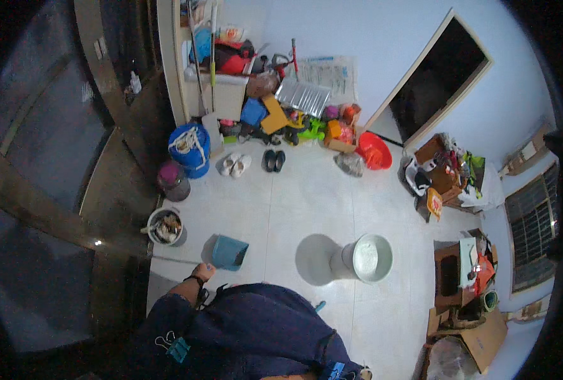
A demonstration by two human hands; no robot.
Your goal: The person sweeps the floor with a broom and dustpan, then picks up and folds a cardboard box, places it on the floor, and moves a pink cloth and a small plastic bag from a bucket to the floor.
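Observation:
My left hand [204, 271] is closed at the near left corner of a blue-green dustpan [229, 252]. Its handle is hidden in the fist, and its dark open mouth faces right. A shadow on the tiles beside the pan suggests it hangs above the floor. Only a strip of bare forearm [288, 377] shows at the bottom edge; my right hand is out of view. The tip of a teal object [320, 306] sticks out past my dark shirt [262, 323], the rest of it hidden. To the right, a pale green basin [372, 259] rests on a white support.
A bin of waste [166, 226], a blue bucket [189, 147] and a dark door [43, 190] line the left. White shoes [235, 164] and black shoes [274, 161] lie ahead, before piled toys. A red basin [374, 151] stands near a doorway [433, 76]. Cardboard boxes [483, 339] crowd the right.

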